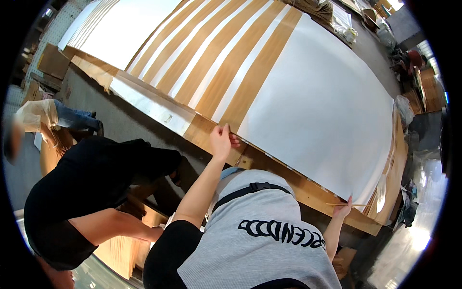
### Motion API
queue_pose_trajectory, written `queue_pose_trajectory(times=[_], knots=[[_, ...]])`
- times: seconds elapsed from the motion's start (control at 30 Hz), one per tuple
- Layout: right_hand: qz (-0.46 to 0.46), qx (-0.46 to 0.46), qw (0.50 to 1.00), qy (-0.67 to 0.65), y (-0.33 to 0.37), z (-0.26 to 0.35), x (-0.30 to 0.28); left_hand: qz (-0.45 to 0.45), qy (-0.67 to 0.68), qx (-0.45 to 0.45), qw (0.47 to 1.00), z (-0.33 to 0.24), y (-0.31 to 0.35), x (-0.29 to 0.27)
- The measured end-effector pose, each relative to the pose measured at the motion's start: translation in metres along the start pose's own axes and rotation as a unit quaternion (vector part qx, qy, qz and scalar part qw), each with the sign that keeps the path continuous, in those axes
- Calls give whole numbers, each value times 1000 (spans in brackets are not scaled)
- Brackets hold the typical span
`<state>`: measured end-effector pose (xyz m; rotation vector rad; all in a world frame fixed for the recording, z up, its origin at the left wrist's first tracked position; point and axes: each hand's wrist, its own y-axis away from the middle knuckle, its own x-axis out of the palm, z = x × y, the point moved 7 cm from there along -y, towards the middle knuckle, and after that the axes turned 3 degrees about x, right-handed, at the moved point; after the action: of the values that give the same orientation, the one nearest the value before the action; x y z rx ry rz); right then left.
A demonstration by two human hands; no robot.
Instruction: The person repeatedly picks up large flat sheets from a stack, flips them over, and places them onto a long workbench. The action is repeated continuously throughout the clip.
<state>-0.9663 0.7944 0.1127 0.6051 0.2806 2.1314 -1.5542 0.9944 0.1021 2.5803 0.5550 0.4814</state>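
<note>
My left hand (222,143) is at the near edge of the work table, its thumb and forefinger closed on the near end of a brown wood-grain strip (262,72). This strip lies flat along the left side of a large white sheet (327,96). At the sheet's near right corner is my right hand (340,212), closed round a thin light-brown stick (331,204), perhaps a pencil. One finger of that hand points up against the sheet's edge. Left of my left hand, several more brown strips (211,60) run side by side with white bands between them.
A co-worker in black (91,192) bends over at my left, beside stacked boards (115,250). Farther left another person (41,115) stands in a light top and jeans. The table's wooden near edge (308,190) runs in front of me. Brown sheets (313,8) are piled beyond it.
</note>
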Motion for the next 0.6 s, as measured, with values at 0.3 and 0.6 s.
queue_pose_trajectory(times=[0.3,0.6], knots=[[-48,-12,999,-8,-6,-5,-11,19,-152,8,988,-16,-2,-4],[-17,5,1000,-11,16,2,18,42,-115,-4,992,-24,-1,-1]])
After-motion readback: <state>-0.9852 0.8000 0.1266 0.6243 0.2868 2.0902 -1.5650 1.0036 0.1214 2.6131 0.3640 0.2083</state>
